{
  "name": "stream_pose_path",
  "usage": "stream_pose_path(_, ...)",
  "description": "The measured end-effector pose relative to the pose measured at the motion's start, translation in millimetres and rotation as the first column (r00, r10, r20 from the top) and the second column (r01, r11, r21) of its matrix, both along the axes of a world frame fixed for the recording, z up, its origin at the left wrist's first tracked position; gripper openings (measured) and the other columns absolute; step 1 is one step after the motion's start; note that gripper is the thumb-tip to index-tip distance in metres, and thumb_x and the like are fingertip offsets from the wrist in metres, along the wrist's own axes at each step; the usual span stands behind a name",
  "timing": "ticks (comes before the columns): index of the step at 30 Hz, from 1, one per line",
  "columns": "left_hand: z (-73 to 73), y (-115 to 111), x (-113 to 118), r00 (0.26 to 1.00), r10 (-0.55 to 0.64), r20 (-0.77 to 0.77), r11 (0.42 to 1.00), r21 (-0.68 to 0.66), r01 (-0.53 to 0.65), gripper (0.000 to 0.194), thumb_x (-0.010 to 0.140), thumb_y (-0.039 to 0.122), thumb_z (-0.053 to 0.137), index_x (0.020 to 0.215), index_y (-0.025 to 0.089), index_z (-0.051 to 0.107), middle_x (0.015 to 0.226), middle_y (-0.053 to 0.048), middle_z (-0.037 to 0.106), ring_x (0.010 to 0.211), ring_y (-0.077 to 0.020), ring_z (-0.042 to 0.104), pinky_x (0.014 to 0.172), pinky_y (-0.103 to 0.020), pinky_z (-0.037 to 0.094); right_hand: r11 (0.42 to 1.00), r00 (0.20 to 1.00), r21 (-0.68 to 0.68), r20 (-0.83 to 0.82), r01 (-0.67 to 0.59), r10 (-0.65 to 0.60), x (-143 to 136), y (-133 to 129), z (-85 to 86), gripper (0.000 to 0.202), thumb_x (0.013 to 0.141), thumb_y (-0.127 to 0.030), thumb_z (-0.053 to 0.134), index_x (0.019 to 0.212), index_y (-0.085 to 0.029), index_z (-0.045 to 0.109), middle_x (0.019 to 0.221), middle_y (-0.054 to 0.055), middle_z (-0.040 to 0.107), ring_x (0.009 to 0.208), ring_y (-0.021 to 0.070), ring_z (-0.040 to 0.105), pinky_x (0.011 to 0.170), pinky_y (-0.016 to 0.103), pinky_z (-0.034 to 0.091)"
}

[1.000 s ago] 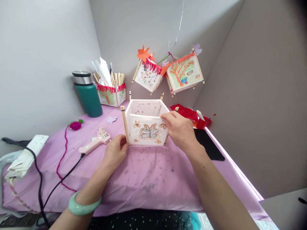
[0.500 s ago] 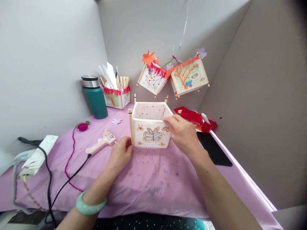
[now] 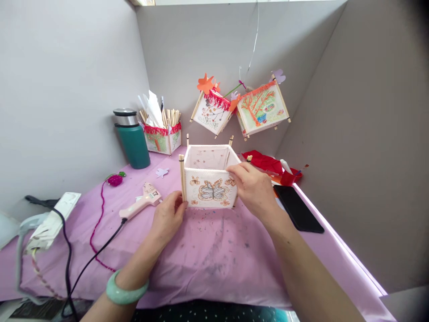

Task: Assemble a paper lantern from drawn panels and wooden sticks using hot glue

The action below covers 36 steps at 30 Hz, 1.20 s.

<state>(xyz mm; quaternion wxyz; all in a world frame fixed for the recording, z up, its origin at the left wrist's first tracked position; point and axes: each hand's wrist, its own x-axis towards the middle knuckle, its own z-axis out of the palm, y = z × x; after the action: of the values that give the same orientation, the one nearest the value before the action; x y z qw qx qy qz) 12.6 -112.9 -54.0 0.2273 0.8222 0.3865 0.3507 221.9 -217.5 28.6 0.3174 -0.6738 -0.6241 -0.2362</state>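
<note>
White fabric open-topped box with stitched butterfly front [image 3: 192, 190], center of frame, upright on the pink-purple tablecloth [image 3: 214, 268], open top up, butterfly side toward the wearer. Left hand [image 3: 166, 220] mostly closed, thumb and fingertips together at the foot of the pale wooden corner post [image 3: 182, 179], lower left of the box; likely pinning that corner so it doesn't slide. Right hand [image 3: 255, 191] partly closed, fingertips on the top rim near the front right corner, thumb hidden (can't tell how hard it pinches); low hold on one side, high on the other probably keeps the front panel from tipping. Pale pink glue gun [image 3: 139, 205] lies left of center, nozzle end just beside the left hand, so presumably in easy reach, black cord running lower left. Black flat rectangular device [image 3: 298, 209] at right, near the table edge, seemingly out of the way. Teal bottle with steel top [image 3: 134, 145] stands upper left, beside the red-fringed box of wooden sticks [image 3: 159, 141], which seems to serve as a holder.
</note>
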Motion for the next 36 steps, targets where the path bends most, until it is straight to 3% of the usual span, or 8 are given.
stream_pose_path(18,4.7,0,2,0.999,0.001,-0.050,0.995,0.098,0.004,0.013,0.082,0.018,0.048,0.088,0.019,0.059,0.075,-0.001,0.061,0.071,-0.0167,0.056,0.065,-0.027,0.040,1.000,1.000,0.027,0.000,-0.002,0.002,-4,3,-7.0,0.026,0.086,-0.008,0.047,0.097,-0.020,0.067,0.094,0.004,0.065,0.082,0.0155,0.061,0.069,0.024,0.042)
stream_pose_path(36,-2.8,2,-1,0.997,-0.028,-0.068,0.996,0.088,0.034,0.021,0.086,0.022,0.046,0.103,0.020,0.057,0.095,-0.005,0.065,0.080,-0.0187,0.060,0.072,-0.032,0.046,0.999,1.000,0.038,0.013,0.027,-0.028,-1,-10,-6.1,0.023,0.089,-0.013,0.047,0.097,-0.021,0.067,0.092,0.003,0.067,0.080,0.0150,0.062,0.065,0.024,0.040)
